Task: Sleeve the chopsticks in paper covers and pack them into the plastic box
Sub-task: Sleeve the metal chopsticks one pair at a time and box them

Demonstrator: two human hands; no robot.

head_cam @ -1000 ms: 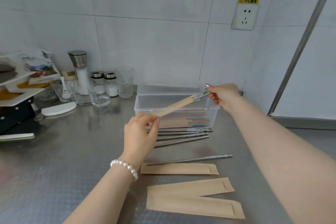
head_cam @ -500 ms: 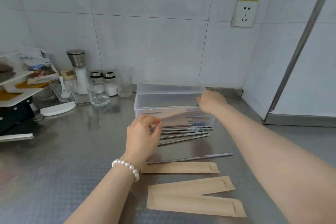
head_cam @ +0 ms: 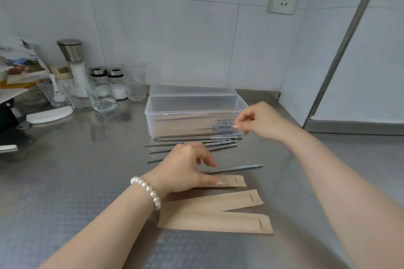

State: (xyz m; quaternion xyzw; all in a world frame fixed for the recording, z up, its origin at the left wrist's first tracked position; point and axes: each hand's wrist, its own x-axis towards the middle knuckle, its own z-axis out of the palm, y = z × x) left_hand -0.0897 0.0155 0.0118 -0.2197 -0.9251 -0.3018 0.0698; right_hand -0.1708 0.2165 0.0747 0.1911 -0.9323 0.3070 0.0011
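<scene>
Left hand (head_cam: 185, 170) rests on the far paper cover (head_cam: 231, 181), thumb pressing it flat to the counter (head_cam: 65, 192), the other fingers loosely bent and holding nothing. Right hand (head_cam: 258, 122) hangs at the right end of the plastic box (head_cam: 194, 113), fingertips drawn together in a narrow pinch; I cannot tell whether anything is between them.

Layout: box at 12 o'clock, already stacked with sleeved pairs. Bare metal chopsticks (head_cam: 192, 145) lie just in front of it; one single chopstick (head_cam: 236, 168) lies at 1 o'clock of my left hand. Two more empty covers (head_cam: 214, 214) lie at 6 o'clock of that hand, overlapping.

Handling estimate: chopsticks stiff, smooth, likely slick on steel and prone to roll; take them near the patterned thick end. Covers light, thin, easily creased; pin near the closed end, and open at the slit on the right.

Risk: cover sliding on the counter during insertion.
</scene>
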